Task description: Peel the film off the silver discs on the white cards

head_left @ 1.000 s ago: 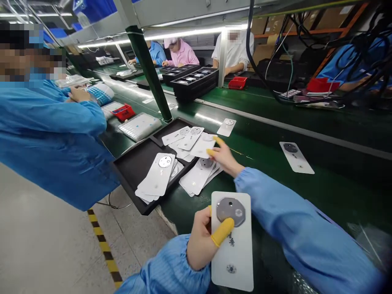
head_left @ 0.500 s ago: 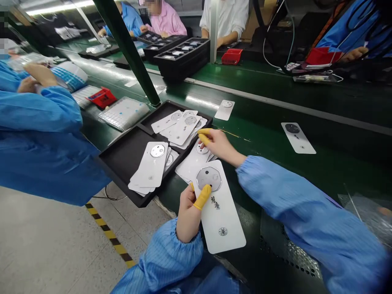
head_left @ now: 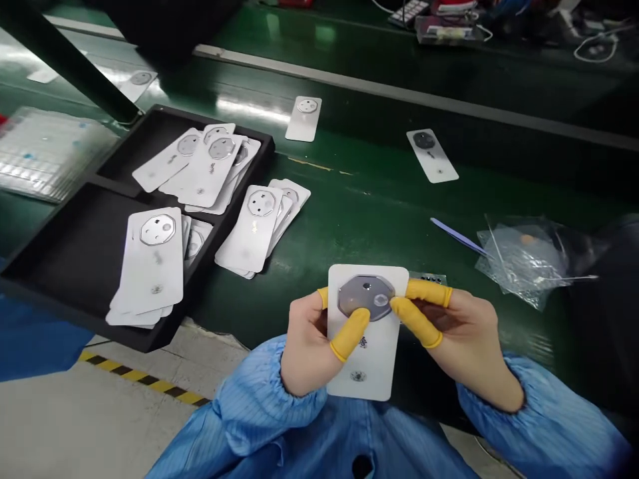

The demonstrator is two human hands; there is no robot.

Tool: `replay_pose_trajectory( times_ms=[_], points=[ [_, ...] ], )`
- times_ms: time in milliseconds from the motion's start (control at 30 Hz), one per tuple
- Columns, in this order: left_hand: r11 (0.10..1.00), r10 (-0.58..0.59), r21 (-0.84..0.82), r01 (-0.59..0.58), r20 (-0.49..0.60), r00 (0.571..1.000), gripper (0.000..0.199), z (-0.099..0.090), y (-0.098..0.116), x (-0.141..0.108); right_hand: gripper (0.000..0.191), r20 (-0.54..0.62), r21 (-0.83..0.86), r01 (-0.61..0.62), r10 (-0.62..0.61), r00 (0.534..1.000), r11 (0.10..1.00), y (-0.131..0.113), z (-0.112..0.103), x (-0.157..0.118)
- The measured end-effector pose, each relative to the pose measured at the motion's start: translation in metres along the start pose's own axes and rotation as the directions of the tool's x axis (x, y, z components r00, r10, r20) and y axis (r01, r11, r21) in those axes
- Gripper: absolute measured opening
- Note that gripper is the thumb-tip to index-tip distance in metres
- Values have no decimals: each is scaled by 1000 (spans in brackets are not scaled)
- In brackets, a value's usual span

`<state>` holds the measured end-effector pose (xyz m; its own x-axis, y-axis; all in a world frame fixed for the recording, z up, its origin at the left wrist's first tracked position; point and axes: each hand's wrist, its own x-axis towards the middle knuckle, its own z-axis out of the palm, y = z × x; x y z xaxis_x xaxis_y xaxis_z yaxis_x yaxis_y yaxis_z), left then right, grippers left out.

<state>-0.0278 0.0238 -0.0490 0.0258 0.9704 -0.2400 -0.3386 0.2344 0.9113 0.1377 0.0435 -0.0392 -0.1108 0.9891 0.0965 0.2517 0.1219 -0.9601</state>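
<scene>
In front of my body I hold a white phone back cover (head_left: 367, 359) with a grey octagonal camera area and dark printed marks. My left hand (head_left: 314, 346) grips its left edge, the yellow-cotted thumb lying across the front by the octagon. At the upper right edge, my right hand (head_left: 456, 332) pinches the cover between thumb and forefinger, both in yellow finger cots. Beyond my left hand, a small stack of covers (head_left: 249, 229) rests on the green bench. More covers lie piled in two compartments of a black tray (head_left: 64, 239).
Two single covers, one nearer the middle (head_left: 303, 120) and one to the right (head_left: 432, 156), lie apart on the green bench (head_left: 349, 219). Purple tweezers (head_left: 456, 236) touch a clear plastic bag (head_left: 529, 253) at the right. A dark green post (head_left: 64, 60) rises behind the tray.
My right hand has left the loose stack and come to the right edge of the held cover. The cover now stands more upright. My view has turned right and down.
</scene>
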Motion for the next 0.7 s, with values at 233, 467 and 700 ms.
replay_pose_trajectory(
  times_ms=[233, 467, 700],
  points=[
    [991, -1, 131, 6, -39, 999, 19, 2, 0, -5, 9, -42, -7, 15, -16, 999, 1000, 5, 0, -9],
    [982, -186, -17, 189, 114, 976, 20, -5, -5, 15, 20, 34, 70, -102, 100, 994, 992, 10, -3, 3],
    [998, -34, 59, 37, -47, 998, 18, -29, -17, 30, 45, 7, -608, 161, -198, 980, 777, 61, -40, -11]
  ],
)
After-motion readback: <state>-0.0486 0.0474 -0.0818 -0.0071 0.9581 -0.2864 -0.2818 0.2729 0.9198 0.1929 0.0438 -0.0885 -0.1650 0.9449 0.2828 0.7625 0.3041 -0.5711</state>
